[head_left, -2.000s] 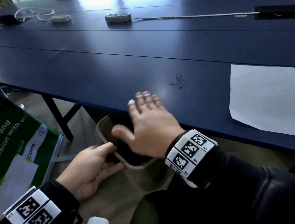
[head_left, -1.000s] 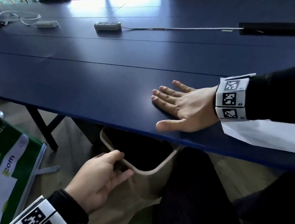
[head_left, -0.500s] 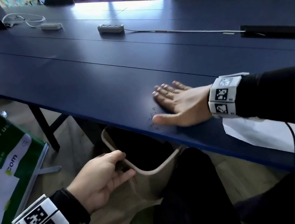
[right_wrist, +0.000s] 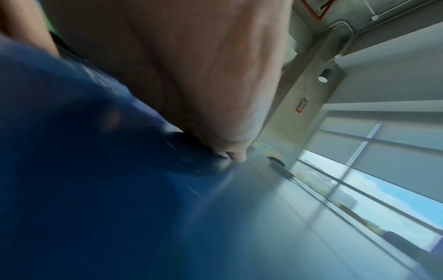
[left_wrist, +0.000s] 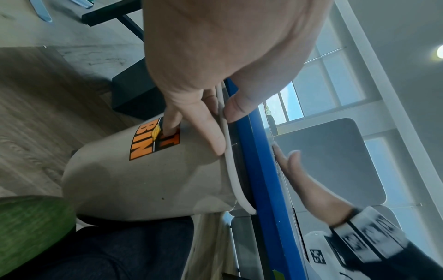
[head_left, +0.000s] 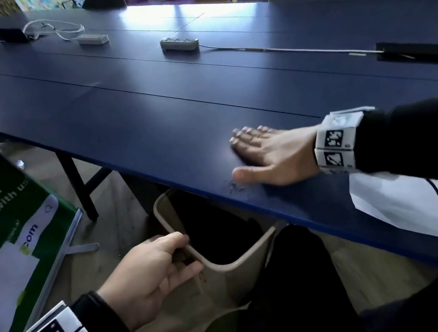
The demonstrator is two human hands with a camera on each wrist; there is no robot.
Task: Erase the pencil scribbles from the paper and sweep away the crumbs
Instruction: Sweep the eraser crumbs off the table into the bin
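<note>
A small cluster of dark eraser crumbs lies on the blue table close to its near edge. My right hand lies flat on the table just right of the crumbs, fingers straight, thumb beside them. Below the edge, my left hand grips the rim of a beige bin, thumb inside and fingers outside; the left wrist view shows the left hand pinching the bin rim under the table edge. The white paper lies to the right, partly under my right forearm.
Two power strips with cables and a dark device sit far back on the table. A black cable slot is at the right. A green banner stands on the floor at left.
My right hand swung from near the bin to lie flat right of the crumbs, then swept them toward the table's near edge above the bin. The left hand kept holding the bin rim.
</note>
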